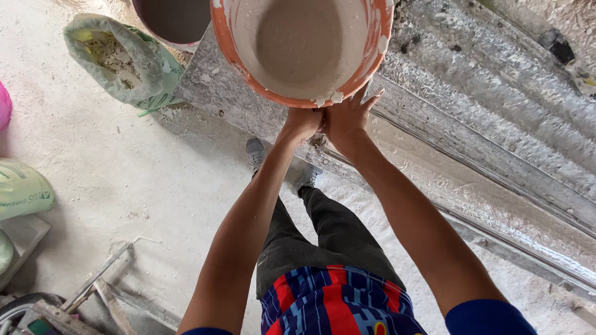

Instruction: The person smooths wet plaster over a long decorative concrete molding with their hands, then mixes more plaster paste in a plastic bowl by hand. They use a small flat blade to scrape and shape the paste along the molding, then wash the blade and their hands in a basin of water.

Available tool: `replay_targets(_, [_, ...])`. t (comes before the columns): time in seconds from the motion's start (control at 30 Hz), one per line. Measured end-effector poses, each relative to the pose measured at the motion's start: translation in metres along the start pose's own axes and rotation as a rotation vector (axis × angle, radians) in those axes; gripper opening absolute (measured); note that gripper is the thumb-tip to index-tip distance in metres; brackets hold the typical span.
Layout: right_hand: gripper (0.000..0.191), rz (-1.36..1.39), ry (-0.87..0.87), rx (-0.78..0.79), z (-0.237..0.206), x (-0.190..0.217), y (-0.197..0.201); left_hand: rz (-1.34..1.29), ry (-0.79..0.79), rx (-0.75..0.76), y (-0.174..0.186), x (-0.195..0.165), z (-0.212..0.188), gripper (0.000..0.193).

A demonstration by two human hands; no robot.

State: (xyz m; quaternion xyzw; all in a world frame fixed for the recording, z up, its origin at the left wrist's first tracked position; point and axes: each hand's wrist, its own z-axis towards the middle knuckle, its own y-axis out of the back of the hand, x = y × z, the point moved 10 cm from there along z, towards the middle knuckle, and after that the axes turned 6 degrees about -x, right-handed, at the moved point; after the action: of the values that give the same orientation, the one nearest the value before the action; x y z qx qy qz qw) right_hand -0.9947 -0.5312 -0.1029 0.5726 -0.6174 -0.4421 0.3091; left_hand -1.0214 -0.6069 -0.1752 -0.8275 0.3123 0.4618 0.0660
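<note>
An orange bucket point(372, 46), smeared inside with whitish plaster, fills the top middle of the head view. Pale wet plaster lies in its bottom. My left hand point(302, 124) and my right hand point(347, 118) both press against the bucket's near underside, close together, holding it up and tilted towards me. My right hand's fingers spread along the rim. My arms reach forward above my dark trousers and grey shoes point(256, 152).
A long grey plaster-coated trough or moulding point(496, 142) runs diagonally on the right. An open green-white sack of powder point(121, 59) lies top left, next to a dark bucket point(174, 18). Another sack point(22, 189) lies at the left edge. Metal bars point(93, 279) lie at bottom left.
</note>
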Motion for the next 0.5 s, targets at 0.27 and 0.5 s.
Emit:
replay_targets(0.27, [0.071, 0.046, 0.002, 0.058, 0.009, 0.001, -0.006, 0.054, 0.099, 0.048, 0.003, 0.008, 0.001, 0.028])
replay_targets(0.5, [0.054, -0.01, -0.039, 0.389, -0.003, 0.016, -0.019, 0.251, -0.15, -0.048, 0.022, -0.007, 0.002, 0.026])
